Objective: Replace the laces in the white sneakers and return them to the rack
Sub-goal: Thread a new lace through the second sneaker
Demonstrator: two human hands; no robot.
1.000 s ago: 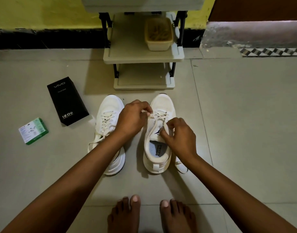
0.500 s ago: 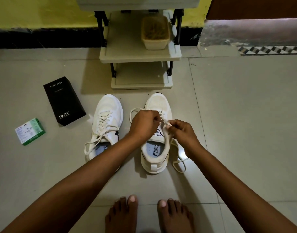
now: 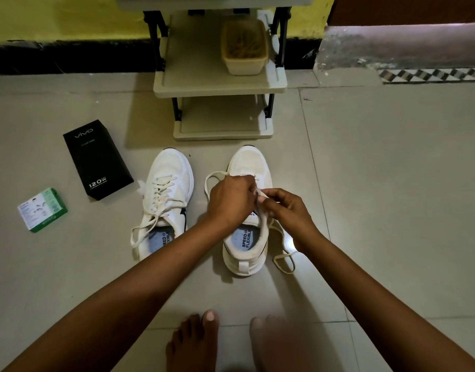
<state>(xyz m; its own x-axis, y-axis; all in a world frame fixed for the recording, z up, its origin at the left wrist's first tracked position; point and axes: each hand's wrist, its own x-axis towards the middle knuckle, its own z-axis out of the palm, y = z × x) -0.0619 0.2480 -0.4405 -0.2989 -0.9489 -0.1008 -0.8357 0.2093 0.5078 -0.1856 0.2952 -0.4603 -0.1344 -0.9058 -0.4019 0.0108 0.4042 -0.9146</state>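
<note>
Two white sneakers stand side by side on the tiled floor in front of the shoe rack (image 3: 220, 84). The left sneaker (image 3: 167, 189) is laced, its lace ends trailing loose. Over the tongue of the right sneaker (image 3: 248, 162), my left hand (image 3: 232, 201) grips the white lace (image 3: 213, 177), which loops out to the left. My right hand (image 3: 286, 208) pinches the lace end just beside the left hand. Another stretch of lace (image 3: 284, 260) lies on the floor right of the shoe's heel.
A beige tub (image 3: 244, 48) sits on the rack's middle shelf. A black phone box (image 3: 98, 159) and a small green-and-white box (image 3: 41, 209) lie on the floor to the left. My bare feet (image 3: 196, 342) are at the bottom edge. A raised step runs along the far right.
Both hands drew back from the eyelets toward the tongue and came together, pulling a loop of lace out to the left. The lace on the floor by the heel has spread out.
</note>
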